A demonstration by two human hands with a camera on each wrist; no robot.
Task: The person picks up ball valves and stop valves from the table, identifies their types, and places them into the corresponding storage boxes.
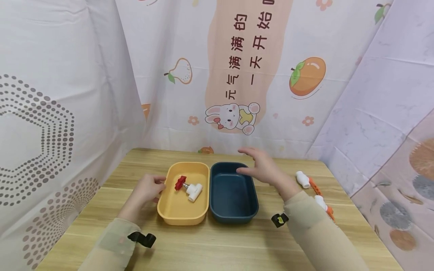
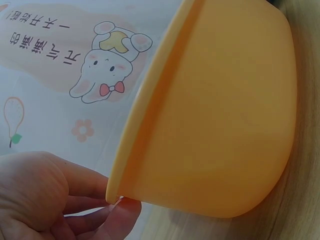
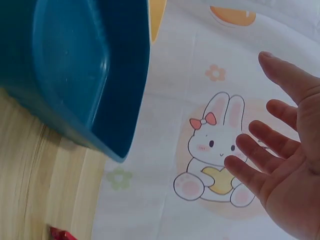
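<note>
A yellow bin (image 1: 183, 221) holds a white tee-shaped fitting (image 1: 194, 191) with a red handwheel (image 1: 180, 183). At its left side my left hand (image 1: 146, 190) pinches the rim; in the left wrist view the fingers (image 2: 122, 215) lie at the corner of the yellow bin (image 2: 225, 115). Beside it, on the right, stands a dark blue bin (image 1: 234, 219) with nothing inside. My right hand (image 1: 262, 167) hangs over that bin's back right rim, fingers spread and holding nothing. The right wrist view shows the hand (image 3: 285, 150) apart from the blue bin (image 3: 65, 115).
On the right of the wooden table (image 1: 217, 244) lie two white fittings (image 1: 303, 180) (image 1: 320, 202) with orange handles (image 1: 314, 186). A red object (image 3: 61, 234) shows at the lower edge of the right wrist view. Printed curtains (image 1: 169, 109) stand behind and at both sides.
</note>
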